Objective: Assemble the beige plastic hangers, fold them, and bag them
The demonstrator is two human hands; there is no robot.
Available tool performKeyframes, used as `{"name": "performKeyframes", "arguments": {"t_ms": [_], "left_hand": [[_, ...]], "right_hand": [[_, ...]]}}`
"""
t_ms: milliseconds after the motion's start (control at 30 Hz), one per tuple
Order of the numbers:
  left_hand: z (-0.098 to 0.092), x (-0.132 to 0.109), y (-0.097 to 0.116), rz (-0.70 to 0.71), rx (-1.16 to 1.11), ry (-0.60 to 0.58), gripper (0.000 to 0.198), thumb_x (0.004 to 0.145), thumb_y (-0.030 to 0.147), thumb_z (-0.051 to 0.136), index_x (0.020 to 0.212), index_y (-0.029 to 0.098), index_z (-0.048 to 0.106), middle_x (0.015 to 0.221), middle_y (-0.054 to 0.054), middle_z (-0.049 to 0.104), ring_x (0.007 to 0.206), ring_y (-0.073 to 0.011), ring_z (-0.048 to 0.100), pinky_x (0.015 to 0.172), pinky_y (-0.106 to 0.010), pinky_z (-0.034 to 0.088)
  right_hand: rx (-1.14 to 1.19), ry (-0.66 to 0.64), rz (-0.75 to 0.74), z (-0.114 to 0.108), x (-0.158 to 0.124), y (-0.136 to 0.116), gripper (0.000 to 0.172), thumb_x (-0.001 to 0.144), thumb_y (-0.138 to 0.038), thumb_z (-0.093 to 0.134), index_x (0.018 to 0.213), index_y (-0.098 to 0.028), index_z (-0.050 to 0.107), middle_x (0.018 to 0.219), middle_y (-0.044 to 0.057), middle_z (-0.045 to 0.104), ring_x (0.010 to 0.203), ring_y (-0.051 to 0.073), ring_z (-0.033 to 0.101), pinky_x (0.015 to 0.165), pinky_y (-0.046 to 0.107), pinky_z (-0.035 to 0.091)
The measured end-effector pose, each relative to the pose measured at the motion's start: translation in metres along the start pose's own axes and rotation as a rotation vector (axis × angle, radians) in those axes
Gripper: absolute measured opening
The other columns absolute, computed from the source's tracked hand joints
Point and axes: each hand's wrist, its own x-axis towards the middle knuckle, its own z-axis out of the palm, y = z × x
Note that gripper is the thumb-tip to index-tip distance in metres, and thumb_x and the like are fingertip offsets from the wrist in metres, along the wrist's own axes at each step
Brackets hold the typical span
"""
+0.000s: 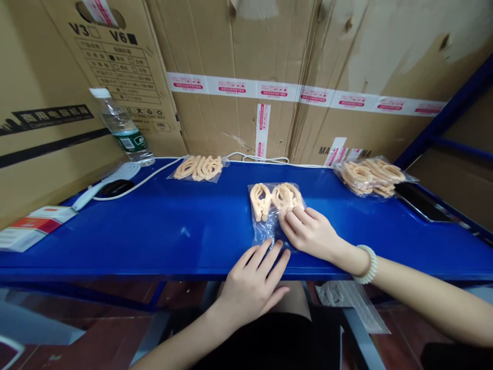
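Observation:
A clear plastic bag (271,226) holding beige looped pieces (260,201), which look like folding hangers, lies flat on the blue table near its front edge. My right hand (308,232), a pale beaded bracelet on its wrist, rests on the bag's right side. Its fingers are curled and pressed together on the plastic, partly covering the right-hand pieces. At the bag's lower end is my left hand (256,280), palm down. Its fingers are stretched and spread, with the tips touching the plastic.
Similar filled bags lie at the back left (198,168) and back right (370,176) of the blue table (154,231). A phone (423,201) is at the right. On the left are a water bottle (125,128), a pale brush (106,182) and a box (36,227). Cardboard (231,118) stands behind.

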Motion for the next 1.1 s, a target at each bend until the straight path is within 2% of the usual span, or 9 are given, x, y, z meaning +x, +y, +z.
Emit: {"name": "performKeyframes", "arguments": {"t_ms": [200, 333, 467, 567, 667, 733, 833, 900, 1100], "left_hand": [[0.002, 0.0, 0.001, 0.005, -0.011, 0.004, 0.057, 0.099, 0.048, 0.054, 0.145, 0.014, 0.053, 0.145, -0.012, 0.06, 0.135, -0.0308, 0.053, 0.108, -0.043, 0.045], [-0.01, 0.001, -0.002, 0.026, -0.121, 0.009, 0.055, 0.099, 0.044, 0.056, 0.143, 0.011, 0.054, 0.145, -0.014, 0.058, 0.135, -0.0331, 0.052, 0.105, -0.047, 0.049], [-0.034, 0.003, -0.02, 0.002, -0.381, 0.103, 0.04, 0.097, 0.014, 0.05, 0.136, 0.012, 0.057, 0.138, -0.014, 0.061, 0.135, -0.028, 0.05, 0.108, -0.046, 0.048], [-0.046, 0.004, -0.041, -0.09, -0.343, 0.156, 0.049, 0.091, -0.004, 0.044, 0.133, 0.018, 0.059, 0.136, -0.012, 0.061, 0.132, -0.0265, 0.052, 0.108, -0.05, 0.047], [-0.044, 0.01, -0.054, -0.14, -0.325, 0.058, 0.048, 0.092, -0.002, 0.046, 0.133, 0.019, 0.058, 0.141, -0.014, 0.056, 0.132, -0.0284, 0.052, 0.104, -0.051, 0.051], [-0.038, 0.017, -0.055, -0.131, -0.324, 0.015, 0.043, 0.094, 0.001, 0.049, 0.131, 0.02, 0.06, 0.141, -0.014, 0.055, 0.131, -0.0295, 0.053, 0.102, -0.051, 0.053], [-0.03, 0.028, -0.051, -0.127, -0.333, 0.018, 0.024, 0.096, 0.007, 0.053, 0.113, 0.018, 0.066, 0.134, -0.013, 0.061, 0.126, -0.0291, 0.058, 0.097, -0.048, 0.056], [-0.028, 0.033, -0.048, -0.149, -0.375, 0.045, 0.015, 0.098, 0.01, 0.053, 0.1, 0.017, 0.066, 0.125, -0.011, 0.067, 0.118, -0.0264, 0.064, 0.094, -0.044, 0.057], [-0.044, 0.024, -0.038, -0.35, -0.61, 0.132, 0.018, 0.102, 0.014, 0.048, 0.101, 0.018, 0.065, 0.1, -0.005, 0.075, 0.093, -0.0172, 0.072, 0.081, -0.028, 0.056]], "right_hand": [[-0.02, -0.103, 0.049, 0.004, -0.002, -0.003, 0.023, 0.095, -0.004, 0.051, 0.089, -0.009, 0.072, 0.084, 0.014, 0.072, 0.086, 0.025, 0.056, 0.068, 0.037, 0.039], [0.109, -0.008, 0.102, -0.015, -0.008, 0.007, 0.016, 0.095, -0.007, 0.056, 0.099, -0.011, 0.071, 0.091, 0.012, 0.074, 0.083, 0.024, 0.055, 0.066, 0.037, 0.039], [0.29, 0.048, 0.212, -0.041, -0.031, 0.028, 0.024, 0.092, -0.006, 0.056, 0.114, -0.013, 0.065, 0.101, 0.012, 0.073, 0.086, 0.025, 0.057, 0.069, 0.038, 0.045], [0.53, -0.081, 0.277, -0.047, -0.053, 0.041, 0.033, 0.093, -0.005, 0.051, 0.12, -0.018, 0.063, 0.127, 0.016, 0.063, 0.108, 0.027, 0.06, 0.086, 0.043, 0.052], [0.714, -0.24, 0.328, -0.04, -0.07, 0.046, 0.035, 0.095, -0.007, 0.047, 0.122, -0.023, 0.063, 0.147, 0.015, 0.047, 0.129, 0.028, 0.053, 0.098, 0.045, 0.052], [0.758, -0.275, 0.348, -0.03, -0.075, 0.044, 0.031, 0.096, -0.01, 0.048, 0.119, -0.023, 0.064, 0.151, 0.015, 0.042, 0.134, 0.029, 0.049, 0.101, 0.047, 0.051], [0.793, -0.207, 0.425, -0.018, -0.074, 0.037, 0.013, 0.097, -0.018, 0.055, 0.103, -0.02, 0.066, 0.146, 0.016, 0.047, 0.129, 0.029, 0.054, 0.099, 0.047, 0.053], [0.822, -0.133, 0.491, -0.017, -0.072, 0.032, 0.009, 0.098, -0.021, 0.056, 0.094, -0.019, 0.064, 0.138, 0.017, 0.054, 0.122, 0.028, 0.06, 0.096, 0.046, 0.055], [1.057, -0.005, 0.723, -0.046, -0.062, 0.005, 0.011, 0.101, -0.02, 0.052, 0.091, -0.021, 0.057, 0.105, 0.008, 0.069, 0.093, 0.019, 0.067, 0.083, 0.035, 0.054]]}}
